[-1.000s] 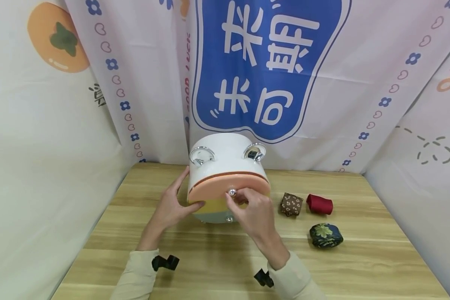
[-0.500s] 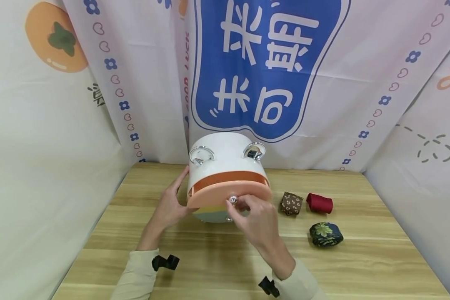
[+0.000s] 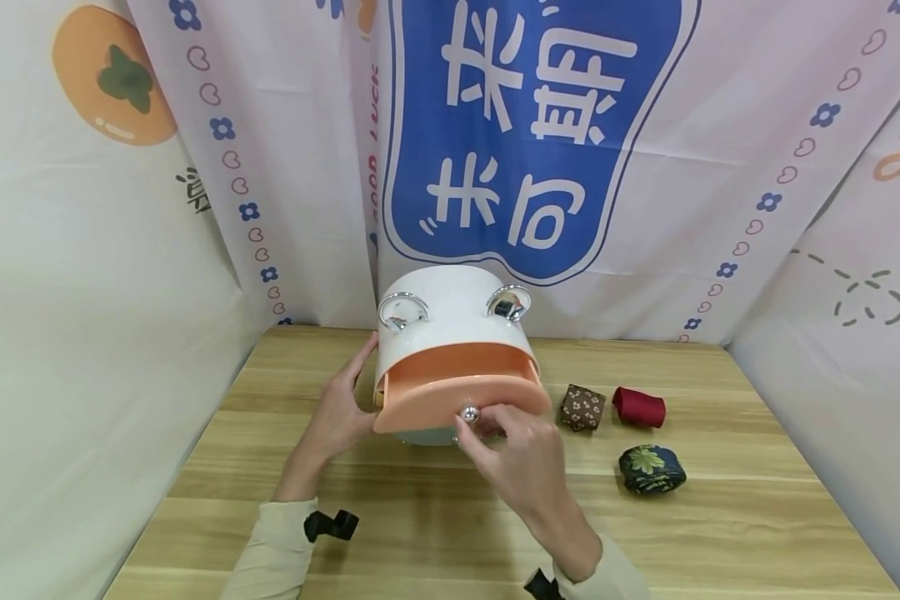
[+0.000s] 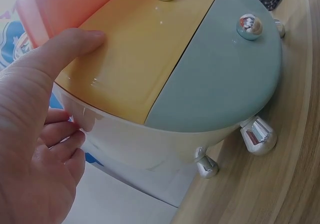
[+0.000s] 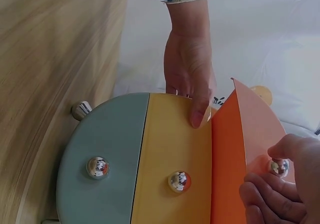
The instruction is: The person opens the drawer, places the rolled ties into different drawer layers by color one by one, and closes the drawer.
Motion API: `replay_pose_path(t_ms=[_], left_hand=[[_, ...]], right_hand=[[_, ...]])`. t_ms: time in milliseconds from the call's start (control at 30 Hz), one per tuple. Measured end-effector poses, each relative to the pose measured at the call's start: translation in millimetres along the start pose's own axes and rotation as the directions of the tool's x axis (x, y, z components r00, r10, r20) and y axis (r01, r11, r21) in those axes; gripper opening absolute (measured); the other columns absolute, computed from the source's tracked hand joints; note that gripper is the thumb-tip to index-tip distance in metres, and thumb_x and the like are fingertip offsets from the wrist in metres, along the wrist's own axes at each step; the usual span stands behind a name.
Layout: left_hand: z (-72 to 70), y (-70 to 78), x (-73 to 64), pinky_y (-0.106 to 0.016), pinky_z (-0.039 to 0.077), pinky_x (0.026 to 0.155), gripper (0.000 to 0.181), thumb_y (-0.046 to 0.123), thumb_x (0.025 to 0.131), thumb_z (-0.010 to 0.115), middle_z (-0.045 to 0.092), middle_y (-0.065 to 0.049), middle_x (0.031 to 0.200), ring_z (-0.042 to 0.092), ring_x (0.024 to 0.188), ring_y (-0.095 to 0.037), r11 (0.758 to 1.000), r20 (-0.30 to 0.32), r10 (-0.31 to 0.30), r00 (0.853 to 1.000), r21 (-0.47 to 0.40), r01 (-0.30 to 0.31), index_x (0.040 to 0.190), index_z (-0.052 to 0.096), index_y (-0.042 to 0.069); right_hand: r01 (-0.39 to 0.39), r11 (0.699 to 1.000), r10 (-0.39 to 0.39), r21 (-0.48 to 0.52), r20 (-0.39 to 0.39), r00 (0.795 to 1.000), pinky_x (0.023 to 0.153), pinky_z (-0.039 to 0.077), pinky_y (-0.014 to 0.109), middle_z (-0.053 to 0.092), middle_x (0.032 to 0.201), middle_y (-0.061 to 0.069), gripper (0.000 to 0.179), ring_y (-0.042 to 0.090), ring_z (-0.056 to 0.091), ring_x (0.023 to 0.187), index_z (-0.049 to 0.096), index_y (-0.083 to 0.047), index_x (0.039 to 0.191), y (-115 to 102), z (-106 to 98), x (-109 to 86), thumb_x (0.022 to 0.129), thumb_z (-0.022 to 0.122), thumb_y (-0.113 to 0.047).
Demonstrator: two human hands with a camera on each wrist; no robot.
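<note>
A small white drawer cabinet (image 3: pixel 456 304) with two shiny ring-like eyes stands on the wooden table. Its orange top drawer (image 3: pixel 427 404) is pulled partway out, tilting down at the front, and the visible inside is bare. My right hand (image 3: pixel 525 454) pinches that drawer's silver knob (image 3: pixel 470 413) between thumb and fingers. At the cabinet's left side my left hand (image 3: pixel 339 417) grips the body. In the left wrist view its thumb lies on the yellow middle drawer (image 4: pixel 130 54), with the fingers curled at the white side wall. The grey-green bottom drawer (image 4: pixel 220 79) is closed.
Right of the cabinet lie a brown flowered fabric roll (image 3: pixel 582 408), a red fabric roll (image 3: pixel 640 408) and a dark roll with green leaves (image 3: pixel 651 469), like rolled neckties. Printed cloth (image 3: pixel 322 167) hangs close behind the table and on both sides.
The orange top drawer has come out of the cabinet, from nearly closed to partly open, as my right hand drew its knob toward me. My left hand has stayed at the cabinet's side.
</note>
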State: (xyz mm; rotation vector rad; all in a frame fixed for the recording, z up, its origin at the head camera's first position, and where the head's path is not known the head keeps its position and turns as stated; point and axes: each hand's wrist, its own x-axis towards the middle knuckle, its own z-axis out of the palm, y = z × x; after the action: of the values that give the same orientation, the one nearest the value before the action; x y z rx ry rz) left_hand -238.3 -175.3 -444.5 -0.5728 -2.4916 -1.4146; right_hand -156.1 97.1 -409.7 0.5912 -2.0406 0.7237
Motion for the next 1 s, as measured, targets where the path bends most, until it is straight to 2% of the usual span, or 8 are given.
replay_pose_path(t_ms=[367,767,1000], left_hand=[[0.4,-1.0,-0.5,-0.069,0.029,0.126,0.115,0.036,0.077,0.093,0.031,-0.008,0.174,0.029,0.160,-0.044,1.000,-0.006,0.013,1.000,0.000,-0.013,0.169,0.025,0.026],[1.0,1.3,-0.5,-0.070,0.028,0.126,0.112,0.039,0.079,0.092,0.030,-0.006,0.175,0.029,0.160,-0.043,1.000,0.003,-0.011,1.000,0.010,0.011,0.169,0.023,0.035],[2.0,-0.7,0.1,-0.069,0.029,0.126,0.111,0.035,0.080,0.090,0.030,-0.005,0.175,0.028,0.160,-0.042,1.000,0.003,0.001,1.000,0.004,-0.001,0.169,0.024,0.032]], right_hand=[[0.033,0.999,-0.033,-0.028,0.002,0.999,0.047,0.046,0.016,0.069,0.063,-0.007,0.025,0.002,0.060,0.052,0.068,-0.015,0.068,-7.2,-8.5,-7.0,0.083,0.084,-0.027],[0.047,0.999,-0.047,-0.024,-0.024,0.999,0.045,0.045,0.017,0.070,0.063,-0.009,0.027,0.002,0.061,0.051,0.070,-0.017,0.069,-9.3,-11.7,-13.8,0.088,0.081,-0.032],[0.063,0.998,-0.063,-0.020,0.008,0.998,0.046,0.046,0.015,0.073,0.066,-0.009,0.026,0.002,0.066,0.054,0.072,-0.017,0.072,-6.2,-13.1,-17.0,0.088,0.083,-0.033]])
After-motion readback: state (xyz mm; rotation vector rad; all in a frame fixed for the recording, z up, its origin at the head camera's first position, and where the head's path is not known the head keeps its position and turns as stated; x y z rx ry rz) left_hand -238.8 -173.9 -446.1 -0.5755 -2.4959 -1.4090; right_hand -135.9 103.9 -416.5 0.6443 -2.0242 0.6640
